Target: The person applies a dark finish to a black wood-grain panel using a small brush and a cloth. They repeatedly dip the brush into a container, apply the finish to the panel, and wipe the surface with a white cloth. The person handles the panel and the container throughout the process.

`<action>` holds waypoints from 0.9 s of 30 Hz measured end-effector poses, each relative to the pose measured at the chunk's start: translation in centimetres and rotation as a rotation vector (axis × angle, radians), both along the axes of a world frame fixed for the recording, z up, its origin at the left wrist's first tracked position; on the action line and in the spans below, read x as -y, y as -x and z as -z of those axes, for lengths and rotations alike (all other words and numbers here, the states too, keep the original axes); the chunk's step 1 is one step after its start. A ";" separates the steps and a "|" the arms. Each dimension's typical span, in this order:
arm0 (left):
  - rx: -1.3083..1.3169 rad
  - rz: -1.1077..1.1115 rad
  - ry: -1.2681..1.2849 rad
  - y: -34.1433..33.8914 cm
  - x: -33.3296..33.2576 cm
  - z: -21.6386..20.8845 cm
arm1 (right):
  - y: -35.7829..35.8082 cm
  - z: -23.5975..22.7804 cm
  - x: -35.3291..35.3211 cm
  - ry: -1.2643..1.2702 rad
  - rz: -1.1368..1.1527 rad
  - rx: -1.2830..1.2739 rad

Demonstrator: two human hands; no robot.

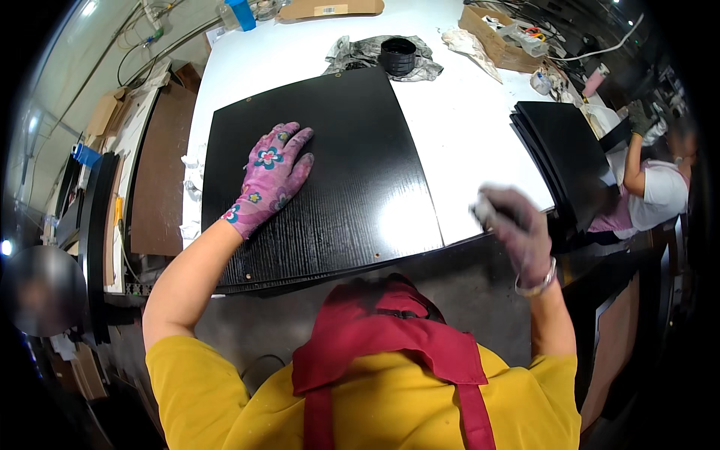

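Observation:
A large black wood-grain panel [337, 165] lies on the white table, with small holes near its corners. My left hand [274, 169], in a pink flowered glove, rests flat on its left part with the fingers stretched out. To the right of the panel, over the table's front edge, my right hand [521, 229] is raised in a stained glove. Motion blurs it, but its fingers are closed around a small pale thing I cannot make out. Beyond the panel's far edge a black round tub [397, 56] stands on a crumpled, black-smeared sheet [349, 54].
A stack of black panels [566, 150] sits at the table's right end, near another person [656, 180]. At the far right stands a cardboard box [495, 41] of odds and ends beside a crumpled cloth [471, 51]. A blue cup [241, 13] is at the far left.

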State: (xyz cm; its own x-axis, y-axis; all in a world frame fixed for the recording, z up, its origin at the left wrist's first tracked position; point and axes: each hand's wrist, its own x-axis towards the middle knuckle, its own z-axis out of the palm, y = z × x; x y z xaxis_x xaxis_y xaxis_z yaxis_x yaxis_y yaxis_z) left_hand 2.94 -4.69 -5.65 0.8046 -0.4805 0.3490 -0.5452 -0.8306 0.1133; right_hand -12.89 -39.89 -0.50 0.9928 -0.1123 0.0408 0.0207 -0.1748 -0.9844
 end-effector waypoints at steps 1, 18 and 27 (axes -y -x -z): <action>0.002 0.017 0.015 -0.1 0.1 -0.2 | -1.5 -0.2 -0.3 -0.047 0.001 0.084; -0.071 0.150 0.006 -0.1 -0.4 -0.8 | -17.5 5.0 -5.3 0.669 0.163 0.118; -0.104 0.157 0.018 0.1 -0.2 -1.3 | -17.3 4.8 -5.2 0.635 0.151 0.055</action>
